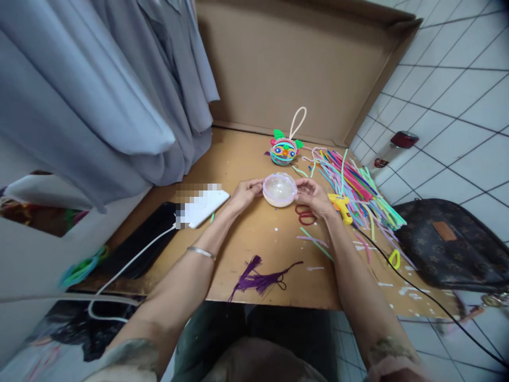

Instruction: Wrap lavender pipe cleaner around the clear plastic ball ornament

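Note:
Between my two hands is a small clear plastic bowl-like half shell [280,190] with a pale purple rim. My left hand [247,193] pinches its left edge, and my right hand [312,194] grips the right edge. Just behind it stands a colourful animal-faced ornament [283,151] with green ears and a cream hanging loop. Red-handled scissors [305,215] lie under my right hand. Beside my right wrist is a yellow glue gun [341,208] with a black cord. Purple tassels [260,278] rest at the table's front edge.
Many coloured pipe cleaners [353,185] are heaped at the right, near a brown patterned bag [453,241] and a bottle [393,148]. A white phone [209,207] with a cable lies left, by a black case [147,246]. A cardboard panel [302,69] stands behind; grey cloth [119,79] hangs left.

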The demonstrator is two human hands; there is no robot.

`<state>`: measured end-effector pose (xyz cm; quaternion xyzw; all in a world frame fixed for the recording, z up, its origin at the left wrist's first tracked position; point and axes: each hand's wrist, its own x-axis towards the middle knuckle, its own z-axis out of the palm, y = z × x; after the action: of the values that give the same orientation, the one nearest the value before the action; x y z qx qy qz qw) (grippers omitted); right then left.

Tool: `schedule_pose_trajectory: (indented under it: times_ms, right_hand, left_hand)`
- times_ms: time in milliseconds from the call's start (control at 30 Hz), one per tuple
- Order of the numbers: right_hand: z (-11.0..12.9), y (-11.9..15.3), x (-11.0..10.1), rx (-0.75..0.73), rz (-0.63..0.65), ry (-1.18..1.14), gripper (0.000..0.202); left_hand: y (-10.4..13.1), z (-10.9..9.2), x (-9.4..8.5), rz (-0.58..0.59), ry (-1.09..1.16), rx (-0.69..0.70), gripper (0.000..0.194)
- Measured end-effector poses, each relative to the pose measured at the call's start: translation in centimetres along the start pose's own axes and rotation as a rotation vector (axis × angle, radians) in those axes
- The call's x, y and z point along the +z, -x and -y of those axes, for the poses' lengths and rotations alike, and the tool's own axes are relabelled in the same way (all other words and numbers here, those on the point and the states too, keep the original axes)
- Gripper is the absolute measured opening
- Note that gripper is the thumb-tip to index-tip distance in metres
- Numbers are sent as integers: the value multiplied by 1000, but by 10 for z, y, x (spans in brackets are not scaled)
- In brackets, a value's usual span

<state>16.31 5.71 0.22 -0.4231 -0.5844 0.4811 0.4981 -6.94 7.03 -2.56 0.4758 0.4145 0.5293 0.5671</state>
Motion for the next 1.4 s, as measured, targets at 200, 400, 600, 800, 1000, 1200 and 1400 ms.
schedule_pose_trajectory:
  times_ms: [200,400,600,800,1000,1200,1400]
  right_hand:
    - [-3,0,-5,5,2,-17,51]
    - [-5,-1,-12,23,13,-37,54]
    - [-6,-1,-13,28,6,-42,57]
    - [-5,0,-14,34,7,-18,56]
    - [-4,0,-14,34,22,3,54]
    - [-2,0,-12,38,18,-13,53]
    - [1,1,-11,-6,23,23,51]
  left_hand:
    - [3,-1,1,-62,83,-32,45]
    - [6,-6,1,-49,132,-65,45]
    - [8,-9,1,-20,171,-107,33]
    - [7,-8,0,7,202,-105,29]
    - [6,-9,1,-4,216,-137,17]
    - [5,-8,1,-18,204,-159,15]
    - [1,0,1,-19,201,-169,19]
